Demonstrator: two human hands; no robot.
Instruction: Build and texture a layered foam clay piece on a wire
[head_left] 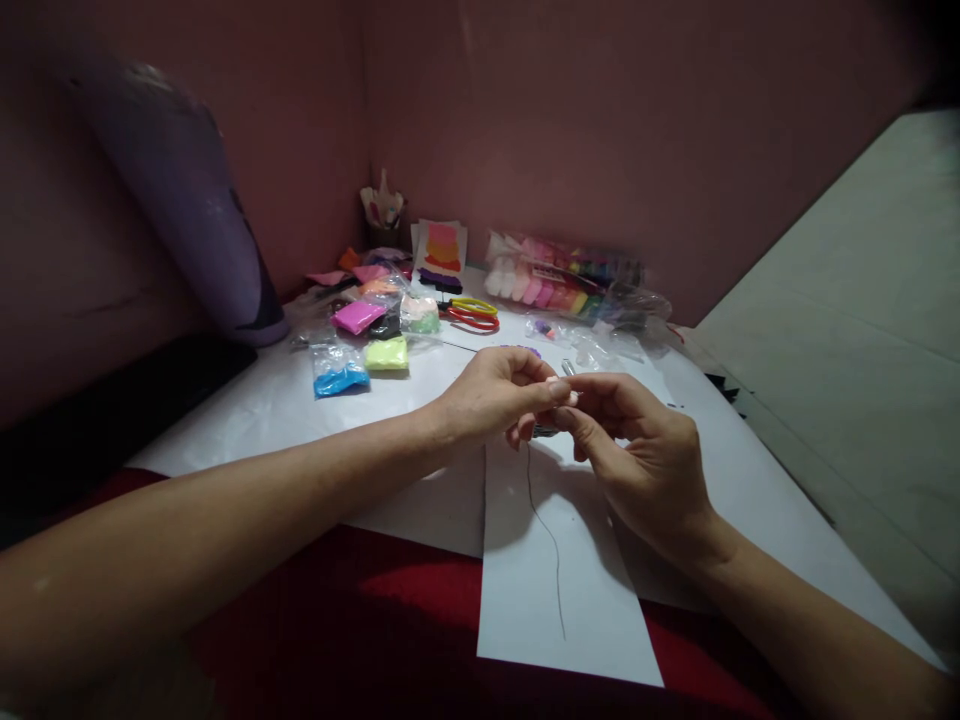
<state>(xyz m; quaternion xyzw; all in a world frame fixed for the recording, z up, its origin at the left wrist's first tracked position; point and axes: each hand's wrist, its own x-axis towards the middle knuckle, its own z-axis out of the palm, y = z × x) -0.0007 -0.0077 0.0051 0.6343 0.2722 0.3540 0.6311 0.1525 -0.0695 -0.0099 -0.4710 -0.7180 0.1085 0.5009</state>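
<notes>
My left hand (491,395) reaches in from the left, its fingers closed in a pinch on a small pale pink piece of soft clay (573,398). From the right, my right hand (649,445) meets it, thumb and fingertips closed on the same small piece. The fingers cover most of the clay, so its shape is unclear. Both hands are above a white sheet of paper (540,610) with a thin wavy dark line on it. Just behind the fingertips shows the end of a shiny, clear or metallic object (568,368), mostly hidden.
Bagged clay in magenta (358,317), blue (341,382) and yellow-green (387,355) lies to the left. Scissors (480,318) with red and yellow handles lie behind. Farther back are a multicoloured clay pack (551,280), a clay-coloured picture (442,247) and a cup (384,236) of tools.
</notes>
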